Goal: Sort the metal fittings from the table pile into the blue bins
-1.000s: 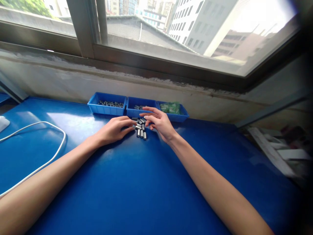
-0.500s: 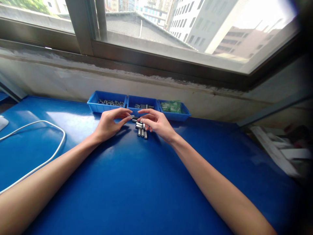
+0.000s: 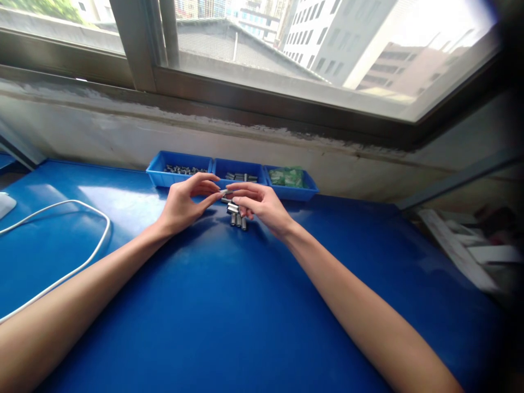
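My left hand point(image 3: 184, 202) pinches a small, pale silvery piece point(image 3: 225, 192) between thumb and fingertips, just above the table. Close against it from the other side is my right hand point(image 3: 264, 206), its fingers curled and its thumb and forefinger meeting the far end of that piece. Below the right fingertips lies a small pile of short metal cylinders point(image 3: 238, 220), silvery with dark sides; some lie side by side, others on top. The right fingers partly hide the pile.
Three joined blue bins stand along the wall: the left bin point(image 3: 153, 176) holds many small metal parts, the middle bin point(image 3: 219, 165) short rods, the right bin point(image 3: 292, 194) green plastic packets. A white cable point(image 3: 107, 229) loops over the blue table point(image 3: 229, 305) at left.
My right hand has shifted slightly left and up, so its fingertips now meet the piece in my left hand. The gap between the hands has closed. The pile looks much the same.
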A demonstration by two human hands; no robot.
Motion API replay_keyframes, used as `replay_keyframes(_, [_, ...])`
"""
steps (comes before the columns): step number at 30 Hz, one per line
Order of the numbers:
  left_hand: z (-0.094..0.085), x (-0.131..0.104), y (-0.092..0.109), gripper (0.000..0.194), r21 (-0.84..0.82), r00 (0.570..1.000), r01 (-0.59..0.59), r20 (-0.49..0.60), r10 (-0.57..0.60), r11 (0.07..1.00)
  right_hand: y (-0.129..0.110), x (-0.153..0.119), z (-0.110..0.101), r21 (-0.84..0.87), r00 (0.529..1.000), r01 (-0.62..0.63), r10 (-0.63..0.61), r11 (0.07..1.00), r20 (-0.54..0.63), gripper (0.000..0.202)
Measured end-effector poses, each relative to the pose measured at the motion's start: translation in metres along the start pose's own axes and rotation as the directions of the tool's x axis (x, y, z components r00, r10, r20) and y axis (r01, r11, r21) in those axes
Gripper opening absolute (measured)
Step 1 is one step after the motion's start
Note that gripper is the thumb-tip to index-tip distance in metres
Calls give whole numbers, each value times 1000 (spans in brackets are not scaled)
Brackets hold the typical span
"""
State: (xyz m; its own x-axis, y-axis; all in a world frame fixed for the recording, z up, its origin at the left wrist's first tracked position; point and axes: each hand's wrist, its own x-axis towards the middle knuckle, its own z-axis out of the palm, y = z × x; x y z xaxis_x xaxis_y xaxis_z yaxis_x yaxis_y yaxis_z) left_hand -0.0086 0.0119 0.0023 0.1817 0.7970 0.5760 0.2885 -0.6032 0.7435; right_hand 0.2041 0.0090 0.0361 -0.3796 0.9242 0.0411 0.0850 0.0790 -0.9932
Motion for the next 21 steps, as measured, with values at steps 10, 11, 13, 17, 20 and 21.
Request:
replay_keyframes(10, [5,-4,7,35,276,796,-433,564,220,858,-3,7,-28,-99,968,-3,-21,995,-249,56])
replay_keyframes(11, [6,-5,8,38,282,769,-450,605,207,847,-4,7,-30,-122,970,7,-36,992,-240,53])
replay_keyframes(13, [7,-7,10,39,293,736,-472,651,188,832,-6,6,-32,-174,974,41,-78,984,-212,44])
replay_keyframes(17, [6,-5,9,34,273,734,-485,644,217,831,-12,2,-33,-263,989,69,-101,962,-109,27])
replay_keyframes(20, [4,-2,5,27,244,751,-490,606,263,837,-15,1,-31,-272,994,69,-90,960,-65,24])
replay_keyframes(21, [3,-2,3,25,239,758,-488,594,271,840,-15,0,-30,-269,994,69,-87,961,-58,24])
